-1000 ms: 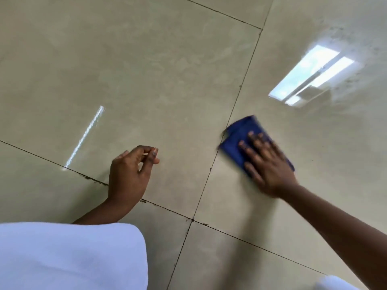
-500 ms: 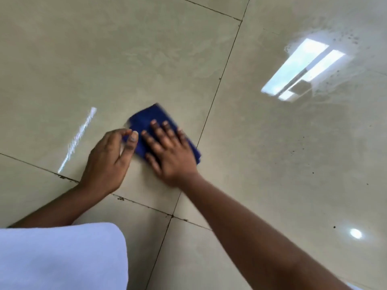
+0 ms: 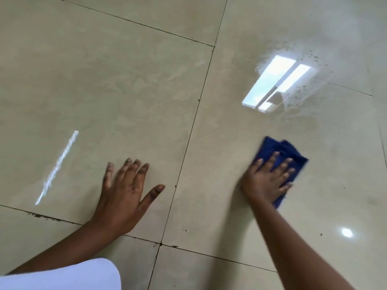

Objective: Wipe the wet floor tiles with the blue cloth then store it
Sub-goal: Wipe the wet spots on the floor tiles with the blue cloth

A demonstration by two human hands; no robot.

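Note:
A folded blue cloth (image 3: 274,147) lies flat on a glossy beige floor tile (image 3: 219,143) right of the vertical grout line. My right hand (image 3: 267,178) presses down on it with the fingers spread, covering its near half. My left hand (image 3: 125,191) rests flat and open on the tile to the left of that grout line, fingers apart, holding nothing. A wet patch with dark specks (image 3: 301,88) shines further back on the right, beyond the cloth.
Dark grout lines (image 3: 188,141) cross the floor, with bits of dirt along the near horizontal one (image 3: 39,215). A window reflection (image 3: 272,84) sits in the wet patch. White clothing (image 3: 62,275) fills the bottom left corner.
My right hand has slid the cloth to the right, across the grout line, away from my left hand. My left hand has opened flat on the tile.

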